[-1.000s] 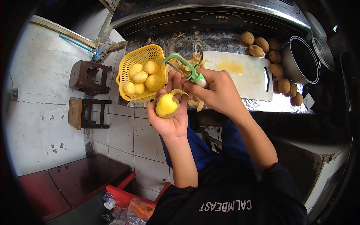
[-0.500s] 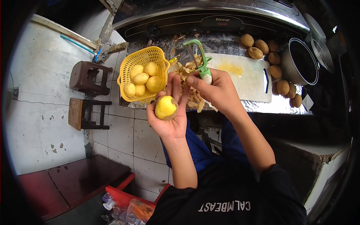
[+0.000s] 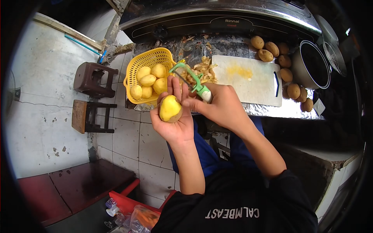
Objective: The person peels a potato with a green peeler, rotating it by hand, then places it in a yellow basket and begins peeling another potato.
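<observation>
A partly peeled potato [image 3: 170, 108] rests in the palm of my left hand [image 3: 178, 128], with the thumb and curled fingers about it. Its upper face is bare yellow, and brown skin is left along the lower and right edges. In my right hand [image 3: 222, 104] is a green peeler [image 3: 197, 86], gripped by its handle, its blade end pointing up and left above the left fingertips. Right beside the left hand stands a yellow plastic basket [image 3: 130, 70] holding several peeled potatoes [image 3: 147, 80].
Potato peelings [image 3: 205, 69] lie beside a white cutting board [image 3: 256, 91] marked with a yellow stain. Several unpeeled potatoes [image 3: 286, 74] sit to its right, near a metal pot [image 3: 301, 64]. A stove [image 3: 186, 24] runs along the back. Stools [image 3: 87, 79] stand at the left.
The peeler has swung left and down toward the potato, as my right hand shifted slightly left and lower. The potato has tilted a little in my left hand.
</observation>
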Available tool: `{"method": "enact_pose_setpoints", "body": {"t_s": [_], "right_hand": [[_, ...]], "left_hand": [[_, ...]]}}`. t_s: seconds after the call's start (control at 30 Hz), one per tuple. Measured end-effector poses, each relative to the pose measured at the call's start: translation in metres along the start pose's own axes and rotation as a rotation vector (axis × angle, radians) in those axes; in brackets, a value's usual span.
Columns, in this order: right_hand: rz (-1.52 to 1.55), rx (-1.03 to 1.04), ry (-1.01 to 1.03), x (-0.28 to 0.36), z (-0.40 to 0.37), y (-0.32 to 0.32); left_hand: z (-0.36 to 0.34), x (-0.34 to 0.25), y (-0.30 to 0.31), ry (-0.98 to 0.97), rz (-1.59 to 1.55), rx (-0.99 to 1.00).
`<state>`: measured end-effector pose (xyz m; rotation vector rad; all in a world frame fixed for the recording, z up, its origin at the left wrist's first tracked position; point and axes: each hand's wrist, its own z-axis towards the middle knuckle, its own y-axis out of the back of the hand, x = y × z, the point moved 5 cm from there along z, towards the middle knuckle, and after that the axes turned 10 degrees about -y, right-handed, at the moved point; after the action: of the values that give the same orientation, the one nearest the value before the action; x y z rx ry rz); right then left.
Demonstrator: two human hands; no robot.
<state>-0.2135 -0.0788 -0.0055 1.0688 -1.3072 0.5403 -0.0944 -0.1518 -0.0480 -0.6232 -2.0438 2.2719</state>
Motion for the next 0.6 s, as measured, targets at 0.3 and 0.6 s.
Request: {"method": "enact_pose_setpoints", "body": {"t_s": [0.3, 0.6], "right_hand": [[0.240, 0.203, -0.003, 0.002, -0.014, 0.007], [-0.136, 0.202, 0.430, 0.023, -0.048, 0.026]], "left_hand": [[-0.028, 0.002, -0.013, 0.082, 0.406, 0.140], [-0.053, -0.009, -0.031, 0.216, 0.808, 0.082]]}}
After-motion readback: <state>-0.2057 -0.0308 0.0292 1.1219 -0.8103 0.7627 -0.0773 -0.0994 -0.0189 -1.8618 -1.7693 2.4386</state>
